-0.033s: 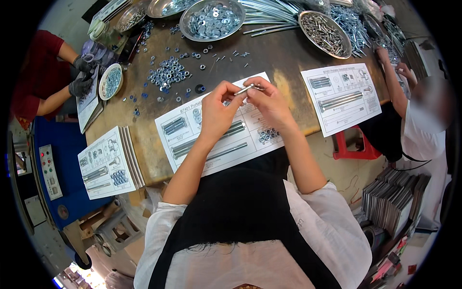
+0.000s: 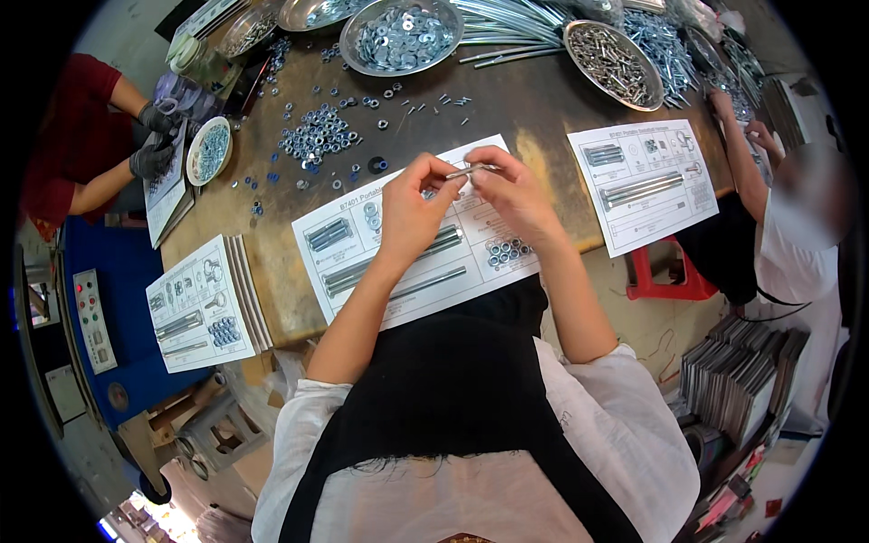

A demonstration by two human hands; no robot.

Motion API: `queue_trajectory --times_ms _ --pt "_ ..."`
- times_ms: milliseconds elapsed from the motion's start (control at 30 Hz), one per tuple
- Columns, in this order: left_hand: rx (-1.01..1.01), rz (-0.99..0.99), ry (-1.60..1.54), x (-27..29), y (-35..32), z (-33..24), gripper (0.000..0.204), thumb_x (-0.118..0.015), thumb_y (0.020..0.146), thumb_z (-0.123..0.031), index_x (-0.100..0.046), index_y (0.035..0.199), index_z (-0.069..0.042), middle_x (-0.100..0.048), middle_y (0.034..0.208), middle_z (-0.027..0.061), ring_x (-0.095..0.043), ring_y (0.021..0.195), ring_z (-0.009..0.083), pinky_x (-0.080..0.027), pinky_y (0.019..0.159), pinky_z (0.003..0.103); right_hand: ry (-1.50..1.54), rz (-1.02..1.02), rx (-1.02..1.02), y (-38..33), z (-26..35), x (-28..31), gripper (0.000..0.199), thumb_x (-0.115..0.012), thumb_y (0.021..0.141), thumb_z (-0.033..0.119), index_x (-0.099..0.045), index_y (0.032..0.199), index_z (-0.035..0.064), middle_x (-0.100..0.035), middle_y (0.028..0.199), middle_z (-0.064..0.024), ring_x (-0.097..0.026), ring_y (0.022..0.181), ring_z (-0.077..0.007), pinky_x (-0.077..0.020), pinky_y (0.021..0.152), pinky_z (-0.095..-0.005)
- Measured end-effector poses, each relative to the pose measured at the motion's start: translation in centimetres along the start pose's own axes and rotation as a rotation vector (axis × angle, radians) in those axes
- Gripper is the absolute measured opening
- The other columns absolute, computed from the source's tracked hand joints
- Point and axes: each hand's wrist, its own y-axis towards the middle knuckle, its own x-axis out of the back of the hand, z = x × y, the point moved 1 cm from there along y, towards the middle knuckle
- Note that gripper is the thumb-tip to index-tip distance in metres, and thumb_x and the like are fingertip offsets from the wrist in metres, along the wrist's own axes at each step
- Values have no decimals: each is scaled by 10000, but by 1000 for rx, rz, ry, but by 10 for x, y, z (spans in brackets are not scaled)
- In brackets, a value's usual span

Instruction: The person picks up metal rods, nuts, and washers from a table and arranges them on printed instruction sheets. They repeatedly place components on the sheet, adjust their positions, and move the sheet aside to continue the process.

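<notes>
Above a white sheet with printed part pictures (image 2: 337,262), my two hands come together at chest height. Between their fingertips is a slim silvery metal piece (image 2: 468,170), short and rod-like; the fingers cover much of it, so its exact kind is unclear. My left hand (image 2: 418,201) pinches its left end between thumb and curled fingers. My right hand (image 2: 518,201) grips its other end with thumb and forefinger. Loose hex nuts (image 2: 319,136) lie in a spread beyond my left hand, with a few small screws (image 2: 444,101) farther off.
Along the far edge stand a bowl of washers (image 2: 403,41), long metal rods (image 2: 511,36) and a bowl of screws (image 2: 611,65). A second printed sheet (image 2: 634,213) lies right, stacked sheets (image 2: 201,308) left. Co-workers sit at both sides; one wears grey gloves (image 2: 152,161).
My right fingers have shifted slightly around the metal piece, which now lies flatter. My left hand has barely moved, and the things on the table stay as they were.
</notes>
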Motion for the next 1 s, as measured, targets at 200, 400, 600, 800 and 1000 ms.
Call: queue_trajectory --times_ms 200,400,600,800,1000 --pt "113 256 -276 -18 -6 16 270 -633 959 -57 -638 1219 17 -679 929 56 -649 812 101 -521 763 248 -259 38 -72 -12 3 37 201 -685 940 129 -661 1123 48 -640 999 9 -584 844 -70 -480 788 -223" --pt "207 210 -160 -25 0 39 177 -637 959 -91 -713 1097 -10 -719 880 56 -670 756 88 -522 687 241 -422 115 -106 -13 13 49 202 -694 914 59 -654 1109 30 -653 1005 7 -596 873 -62 -496 794 -232" --pt "-283 94 450 -47 -11 41 101 -693 863 -114 -710 944 -56 -653 859 101 -647 753 256 -501 697 370 -694 120 -157 -17 12 75 187 -687 895 3 -657 1080 19 -664 933 12 -599 813 -57 -506 757 -237" --pt "-603 -32 789 -56 -19 52 83 -715 821 -117 -690 898 -97 -579 820 47 -585 781 215 -425 721 351 -1072 -95 68 -24 11 57 117 -706 834 -4 -705 945 34 -682 830 -74 -649 741 -136 -527 698 -278" --pt "-573 -54 864 -49 -23 55 124 -730 808 -121 -693 924 -96 -616 897 34 -589 833 226 -421 766 367 -1195 -172 182 -25 6 50 127 -729 820 41 -706 944 52 -660 861 -83 -645 724 -186 -520 675 -309"
